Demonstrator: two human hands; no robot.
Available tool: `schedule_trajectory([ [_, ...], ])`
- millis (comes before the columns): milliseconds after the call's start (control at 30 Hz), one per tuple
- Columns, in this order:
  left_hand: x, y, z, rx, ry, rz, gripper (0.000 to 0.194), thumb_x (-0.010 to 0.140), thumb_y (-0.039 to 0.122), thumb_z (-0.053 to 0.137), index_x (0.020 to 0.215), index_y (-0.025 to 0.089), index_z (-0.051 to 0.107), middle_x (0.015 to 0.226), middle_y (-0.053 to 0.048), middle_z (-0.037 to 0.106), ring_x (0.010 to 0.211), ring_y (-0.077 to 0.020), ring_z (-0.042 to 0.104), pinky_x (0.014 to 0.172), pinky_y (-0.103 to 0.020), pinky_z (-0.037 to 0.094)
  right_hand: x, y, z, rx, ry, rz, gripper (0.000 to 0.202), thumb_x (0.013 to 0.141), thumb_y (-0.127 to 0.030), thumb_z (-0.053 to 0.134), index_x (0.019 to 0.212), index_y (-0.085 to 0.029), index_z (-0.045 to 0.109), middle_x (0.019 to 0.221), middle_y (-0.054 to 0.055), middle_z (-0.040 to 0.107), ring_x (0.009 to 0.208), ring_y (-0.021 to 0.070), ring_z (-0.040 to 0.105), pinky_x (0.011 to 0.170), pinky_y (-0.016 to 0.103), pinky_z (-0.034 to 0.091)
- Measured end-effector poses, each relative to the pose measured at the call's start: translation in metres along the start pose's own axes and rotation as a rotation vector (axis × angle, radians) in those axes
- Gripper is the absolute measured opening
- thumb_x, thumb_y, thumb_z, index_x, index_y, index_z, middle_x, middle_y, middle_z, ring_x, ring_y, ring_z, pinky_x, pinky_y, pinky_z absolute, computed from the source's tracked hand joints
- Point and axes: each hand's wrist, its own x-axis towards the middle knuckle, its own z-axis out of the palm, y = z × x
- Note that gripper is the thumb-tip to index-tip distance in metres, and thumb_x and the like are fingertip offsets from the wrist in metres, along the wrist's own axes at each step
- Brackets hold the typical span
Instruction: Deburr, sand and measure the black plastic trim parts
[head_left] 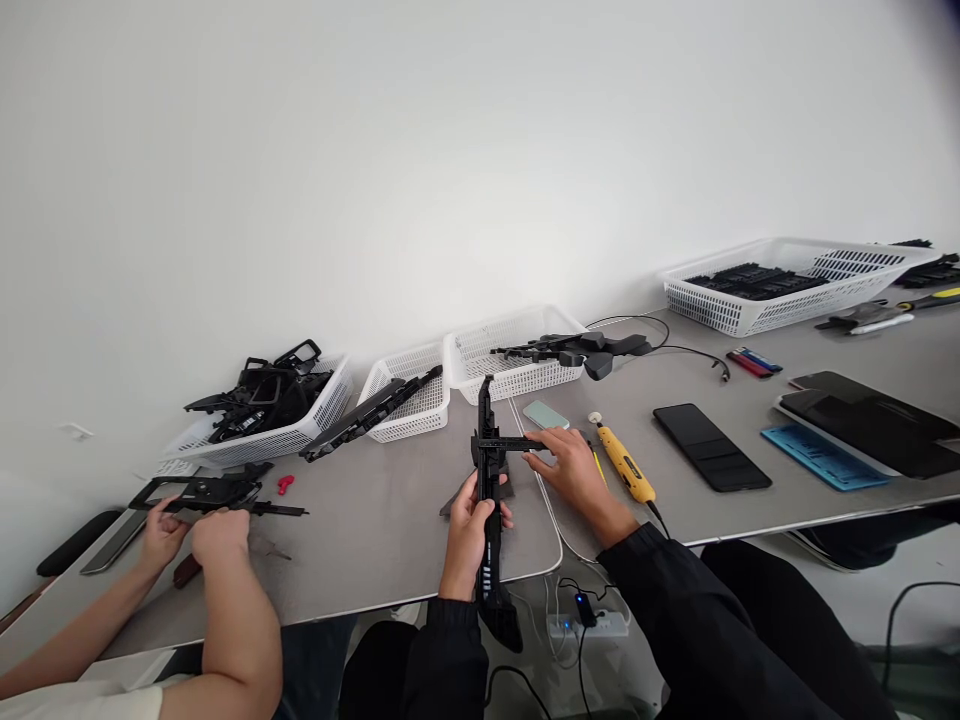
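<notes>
Upright over the table's front edge, a long black plastic part [489,540] is gripped by my left hand [469,535], fingers wrapped round its lower half. My right hand [574,470] pinches the right end of a dark bar-shaped piece [514,443] that crosses the long part near its upper half. The bar looks like a caliper, though its details are too small to tell. Behind my hands, more black parts [592,350] lie across a white basket [517,380]. Another long black part [375,412] leans on a smaller white basket [409,425].
At the left, another person's hands [221,535] hold a black frame [202,490] near a full basket [330,405]. A yellow rotary tool [626,465], a black phone [711,447], a blue tray [825,458] and a large basket [739,318] are on the right.
</notes>
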Motion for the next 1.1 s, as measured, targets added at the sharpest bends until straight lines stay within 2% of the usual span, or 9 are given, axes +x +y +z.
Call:
schedule_trajectory([
  [400,0.0005,0.0016,0.0015,0.021,0.024,-0.020,0.057,0.084,0.030,0.070,0.140,0.019,0.068,0.139,-0.019,0.074,0.065,-0.0165,0.073,0.065,-0.034,0.062,0.0003,-0.0005,-0.0006,-0.007,0.013,-0.003,0.022,0.098,-0.032,0.070,0.117,-0.023,0.078,0.105,0.010,0.081,0.094,0.0293,0.072,0.087,0.043,0.049],
  [800,0.0001,0.0015,0.0020,0.029,0.031,-0.011,0.052,0.085,0.031,0.070,0.134,0.018,0.068,0.134,-0.018,0.076,0.063,-0.0155,0.072,0.064,-0.033,0.062,-0.0002,0.0000,0.0002,0.007,0.016,-0.002,0.022,0.101,-0.033,0.068,0.117,-0.023,0.078,0.107,0.011,0.081,0.095,0.0296,0.072,0.087,0.043,0.047],
  [900,0.0002,0.0008,0.0015,0.028,0.036,-0.007,0.049,0.085,0.030,0.071,0.132,0.017,0.066,0.125,-0.016,0.079,0.064,-0.0161,0.072,0.063,-0.033,0.063,-0.0001,0.0001,0.0001,0.008,0.019,-0.004,0.021,0.100,-0.032,0.068,0.116,-0.023,0.078,0.107,0.010,0.081,0.095,0.0293,0.072,0.087,0.043,0.047],
  [1033,0.0014,-0.0016,-0.0003,0.008,0.047,-0.006,0.043,0.086,0.033,0.073,0.125,0.018,0.062,0.102,-0.009,0.080,0.065,-0.0184,0.074,0.062,-0.034,0.064,-0.0003,-0.0002,0.0003,0.006,0.030,-0.013,0.020,0.100,-0.031,0.070,0.116,-0.022,0.078,0.105,0.009,0.081,0.093,0.0285,0.072,0.085,0.042,0.047],
  [1100,0.0024,-0.0037,-0.0014,-0.017,0.059,-0.016,0.045,0.084,0.035,0.076,0.122,0.020,0.057,0.100,-0.008,0.080,0.062,-0.0190,0.075,0.057,-0.033,0.063,-0.0004,-0.0005,0.0002,0.005,0.035,-0.017,0.020,0.101,-0.031,0.069,0.117,-0.022,0.078,0.105,0.009,0.081,0.092,0.0279,0.072,0.085,0.041,0.046],
])
